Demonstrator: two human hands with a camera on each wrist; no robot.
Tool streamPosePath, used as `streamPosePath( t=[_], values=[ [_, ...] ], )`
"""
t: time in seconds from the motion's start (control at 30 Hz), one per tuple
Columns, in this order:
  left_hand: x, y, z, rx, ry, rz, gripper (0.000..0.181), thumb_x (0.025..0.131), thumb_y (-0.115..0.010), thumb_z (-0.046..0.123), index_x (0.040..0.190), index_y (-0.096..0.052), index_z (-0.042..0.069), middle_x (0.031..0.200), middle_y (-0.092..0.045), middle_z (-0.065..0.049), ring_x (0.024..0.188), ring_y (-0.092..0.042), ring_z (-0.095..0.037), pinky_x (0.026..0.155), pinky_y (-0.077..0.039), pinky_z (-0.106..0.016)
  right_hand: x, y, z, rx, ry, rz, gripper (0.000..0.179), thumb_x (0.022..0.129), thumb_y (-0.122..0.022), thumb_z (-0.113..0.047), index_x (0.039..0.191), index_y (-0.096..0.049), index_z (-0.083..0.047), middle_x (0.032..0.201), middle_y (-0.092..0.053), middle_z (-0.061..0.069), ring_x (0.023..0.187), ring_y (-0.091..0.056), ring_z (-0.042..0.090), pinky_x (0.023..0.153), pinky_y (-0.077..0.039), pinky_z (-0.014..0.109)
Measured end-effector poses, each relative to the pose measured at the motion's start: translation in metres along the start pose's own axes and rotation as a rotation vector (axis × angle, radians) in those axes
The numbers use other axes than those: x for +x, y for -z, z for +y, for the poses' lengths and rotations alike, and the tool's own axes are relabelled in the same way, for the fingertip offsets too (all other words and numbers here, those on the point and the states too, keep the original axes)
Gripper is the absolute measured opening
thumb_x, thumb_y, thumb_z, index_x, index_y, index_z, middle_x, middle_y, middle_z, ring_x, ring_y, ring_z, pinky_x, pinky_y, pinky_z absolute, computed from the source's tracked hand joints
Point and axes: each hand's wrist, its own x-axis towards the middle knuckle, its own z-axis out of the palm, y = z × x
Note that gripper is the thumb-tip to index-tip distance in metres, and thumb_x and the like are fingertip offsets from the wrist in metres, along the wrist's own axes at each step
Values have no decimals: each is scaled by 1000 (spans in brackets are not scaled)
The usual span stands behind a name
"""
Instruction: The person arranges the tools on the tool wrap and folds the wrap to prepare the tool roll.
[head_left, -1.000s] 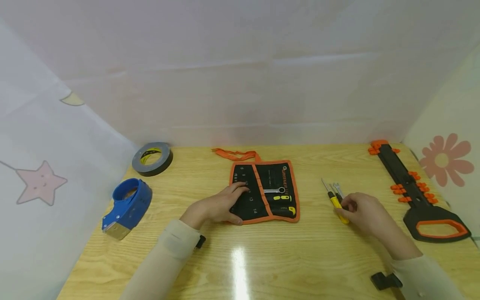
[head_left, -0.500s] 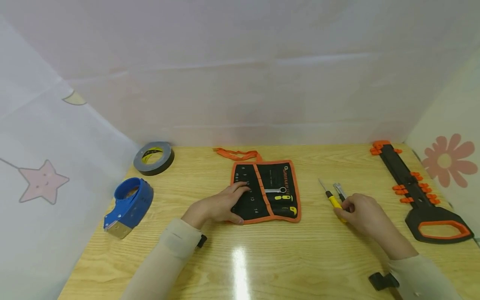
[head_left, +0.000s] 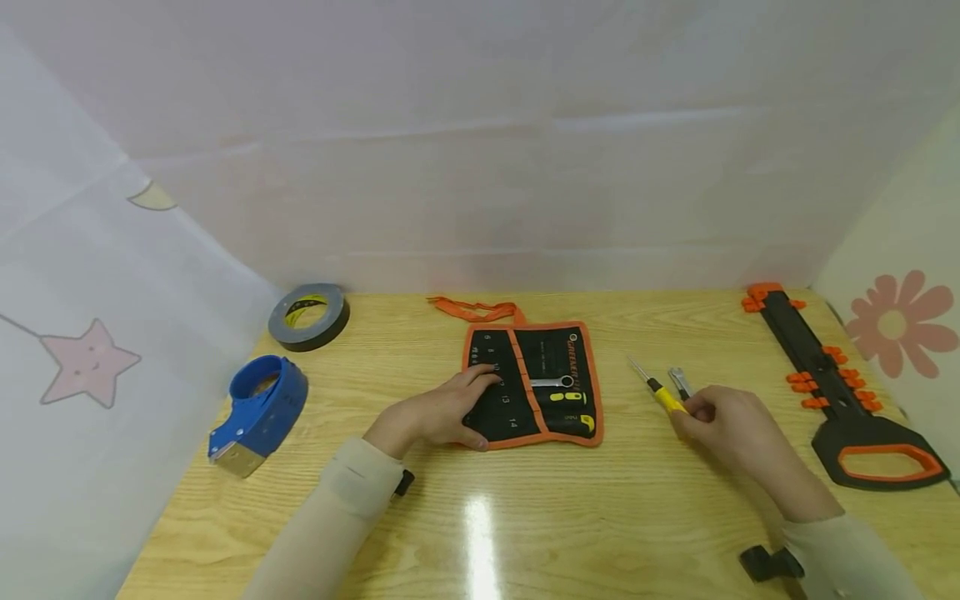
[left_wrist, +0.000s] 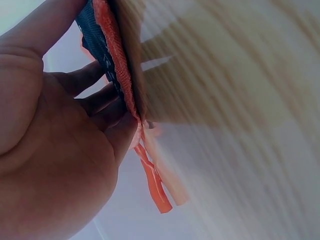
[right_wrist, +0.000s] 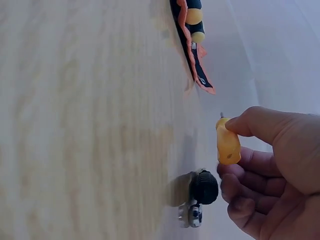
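A black tool pouch (head_left: 491, 421) with orange trim lies spread on the table, size numbers printed on its left half. My left hand (head_left: 438, 412) rests across its left edge, fingers on the fabric; in the left wrist view the fingers of this hand (left_wrist: 75, 145) lie along the orange border (left_wrist: 117, 55). A ring-ended wrench (head_left: 551, 382) and yellow-ended tools sit in the pouch's right half. My right hand (head_left: 727, 425) pinches a yellow-handled screwdriver (head_left: 666, 397) between thumb and fingers, shaft pointing up-left. Beside it lie a silver wrench (head_left: 680, 382) and a black ribbed handle (right_wrist: 204, 187).
On the left stand a roll of grey tape (head_left: 306, 340) and a blue tape dispenser (head_left: 266, 421). A long black tool with orange clips and handle (head_left: 873, 433) lies along the right side. An orange tie strap (head_left: 476, 312) extends behind the pouch.
The screwdriver in my right hand has turned, its tip swinging left and the handle coming away from the silver wrench. My left hand stays on the pouch.
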Motion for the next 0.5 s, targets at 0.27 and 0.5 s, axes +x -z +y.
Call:
streamPosePath(
  t=[0.27,0.5],
  values=[
    [-1,-1,0,18,-1,18,100,95,-85,38,172,-26,14,183,-9,-10,169,-15,-34,133,-30,-53,7,3,-6,-4,70,23,26,97,-81,-21,105,-79,4,85,-73,4,75,-58,15,64,-47,31],
    [-4,0,2,42,-19,30,100,95,-85,39,172,-27,13,183,-10,-11,170,-12,-35,134,-26,-55,15,4,-13,10,163,48,20,98,-80,-13,110,-78,4,101,-78,18,86,-73,28,72,-62,45]
  ],
)
